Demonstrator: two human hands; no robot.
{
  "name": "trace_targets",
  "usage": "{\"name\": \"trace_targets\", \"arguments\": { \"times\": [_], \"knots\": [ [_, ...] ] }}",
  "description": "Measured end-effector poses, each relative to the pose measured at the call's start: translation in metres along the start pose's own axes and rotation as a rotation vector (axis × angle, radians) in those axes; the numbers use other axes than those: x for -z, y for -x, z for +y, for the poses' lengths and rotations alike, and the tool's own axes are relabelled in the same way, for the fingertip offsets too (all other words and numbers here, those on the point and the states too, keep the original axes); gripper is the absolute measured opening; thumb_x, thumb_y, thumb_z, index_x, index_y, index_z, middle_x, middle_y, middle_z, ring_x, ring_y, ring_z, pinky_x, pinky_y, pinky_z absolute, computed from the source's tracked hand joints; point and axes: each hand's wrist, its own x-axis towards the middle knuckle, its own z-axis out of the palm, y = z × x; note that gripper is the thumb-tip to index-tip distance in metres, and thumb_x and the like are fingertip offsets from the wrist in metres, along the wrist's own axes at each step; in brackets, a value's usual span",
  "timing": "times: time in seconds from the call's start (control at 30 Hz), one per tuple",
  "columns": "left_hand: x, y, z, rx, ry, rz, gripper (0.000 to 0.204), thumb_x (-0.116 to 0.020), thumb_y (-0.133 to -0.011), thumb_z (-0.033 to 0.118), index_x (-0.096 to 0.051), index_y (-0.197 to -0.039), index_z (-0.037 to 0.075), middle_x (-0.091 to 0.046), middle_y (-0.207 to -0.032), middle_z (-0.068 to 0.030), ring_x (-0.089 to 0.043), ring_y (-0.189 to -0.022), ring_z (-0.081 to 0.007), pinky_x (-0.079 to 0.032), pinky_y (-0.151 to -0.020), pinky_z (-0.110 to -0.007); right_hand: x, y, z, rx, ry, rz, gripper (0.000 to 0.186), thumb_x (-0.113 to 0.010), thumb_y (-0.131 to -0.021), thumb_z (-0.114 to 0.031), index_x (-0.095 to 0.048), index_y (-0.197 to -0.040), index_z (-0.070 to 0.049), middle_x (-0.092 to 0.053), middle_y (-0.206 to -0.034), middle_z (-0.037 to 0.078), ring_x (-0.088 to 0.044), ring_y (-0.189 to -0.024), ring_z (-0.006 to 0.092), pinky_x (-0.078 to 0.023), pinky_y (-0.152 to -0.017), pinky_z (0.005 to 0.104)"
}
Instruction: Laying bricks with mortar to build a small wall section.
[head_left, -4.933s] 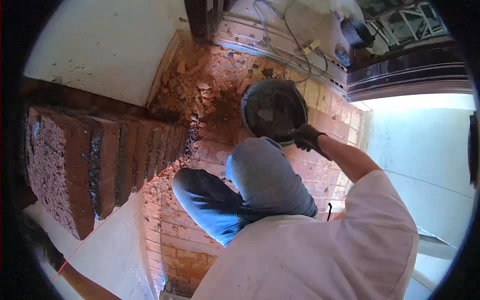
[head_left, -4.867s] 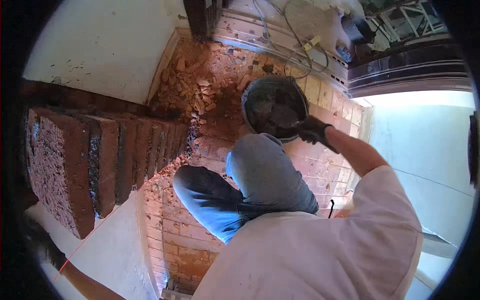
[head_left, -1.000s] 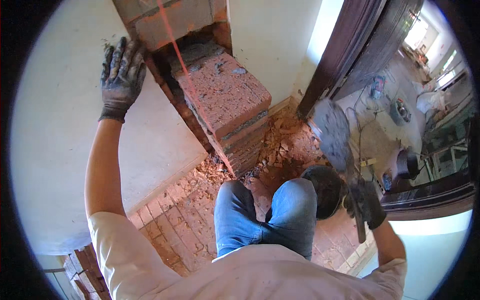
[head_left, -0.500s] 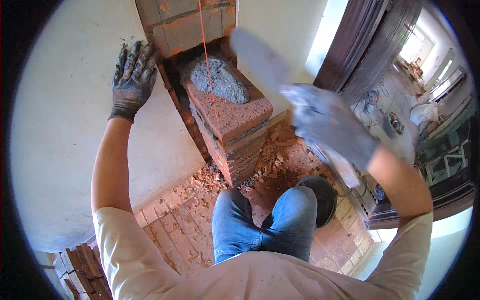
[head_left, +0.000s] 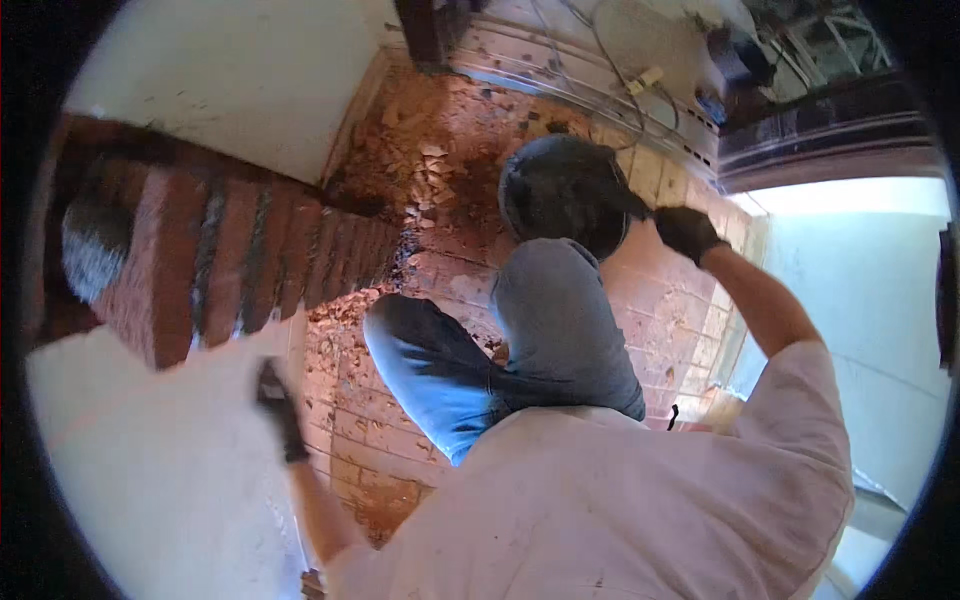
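Note:
My gloved right hand (head_left: 688, 235) is closed on the handle of a trowel (head_left: 632, 203). The trowel reaches over the rim of a round black bucket (head_left: 516, 200), and its blade is hard to make out against the dark inside. To the left rises a brick pillar (head_left: 270, 250) with grey mortar between its courses. A heap of wet mortar (head_left: 92, 245) sits on its top. Beside the pillar, in front of the pale wall, hangs my gloved left hand (head_left: 280, 405). Motion smears its fingers, and nothing is seen in it.
Brick rubble (head_left: 430, 170) litters the tiled floor (head_left: 385, 440) around the pillar's foot. Beyond the bucket, a cable (head_left: 610, 65) loops near a dark door frame (head_left: 830, 135). A pale wall (head_left: 850, 290) stands at the right. My bent knees are close to the bucket.
My view has swung toward the right. The trowel has gone from beside the pillar's top down to the bucket. My left hand has come off the wall where it lay spread.

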Motion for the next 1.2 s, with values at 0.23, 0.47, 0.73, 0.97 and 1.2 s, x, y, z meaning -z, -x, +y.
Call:
{"name": "trace_targets", "arguments": {
  "times": [0.23, 0.47, 0.73, 0.97, 1.2],
  "knots": [
    [0.276, -0.162, -0.297, -0.061, -2.989, -0.63, 0.02, -0.05, -0.09, 0.014, -0.06, -0.102, 0.002, -0.062, -0.11, -0.018, -0.061, -0.1, -0.0341, -0.051, -0.084, -0.039, 0.039, -0.097, -0.072, 0.137, -0.168, -0.056, 0.031, -0.05, -0.088, -0.028, -0.066, -0.104, -0.006, -0.066, -0.102, 0.017, -0.063, -0.089, 0.0325, -0.05, -0.079, 0.0371],
    [0.435, -0.298, -0.325, 0.371, -3.138, -0.166, 0.039, -0.051, -0.088, 0.031, -0.058, -0.115, 0.003, -0.06, -0.117, -0.0179, -0.058, -0.107, -0.0348, -0.049, -0.087, -0.045, -0.038, -0.059, -0.087, 0.417, 0.088, 0.862, 0.024, -0.054, -0.083, -0.022, -0.069, -0.096, -0.008, -0.067, -0.092, 0.021, -0.065, -0.085, 0.0349, -0.053, -0.075, 0.0425],
    [0.465, -0.329, -0.313, 0.983, -3.137, -0.223, 0.043, -0.045, -0.089, 0.045, -0.063, -0.111, 0.013, -0.064, -0.11, -0.0154, -0.06, -0.104, -0.0372, -0.048, -0.086, -0.048, -0.098, -0.065, -0.048, 0.08, -0.438, 0.526, 0.016, -0.051, -0.083, -0.019, -0.063, -0.084, -0.008, -0.062, -0.066, 0.016, -0.064, -0.059, 0.0305, -0.048, -0.048, 0.0454],
    [0.47, -0.258, -0.232, 0.458, -2.891, 0.137, 0.039, -0.043, -0.095, 0.035, -0.061, -0.101, 0.001, -0.06, -0.11, -0.0228, -0.057, -0.101, -0.0402, -0.046, -0.082, -0.049, 0.017, -0.041, -0.034, 0.154, 0.237, -0.132, 0.027, -0.041, -0.092, -0.018, -0.064, -0.089, -0.004, -0.065, -0.07, 0.018, -0.066, -0.064, 0.0324, -0.051, -0.055, 0.0484],
    [0.477, -0.141, -0.293, -0.122, -1.632, 0.95, 0.038, -0.049, -0.095, 0.039, -0.06, -0.085, 0.004, -0.062, -0.08, -0.0077, -0.059, -0.064, -0.021, -0.049, -0.059, -0.036, 0.004, -0.106, -0.066, 0.277, 0.158, 0.047, 0.017, -0.045, -0.087, -0.014, -0.057, -0.094, -0.005, -0.062, -0.065, 0.015, -0.062, -0.055, 0.0317, -0.049, -0.048, 0.0451]
  ]
}}
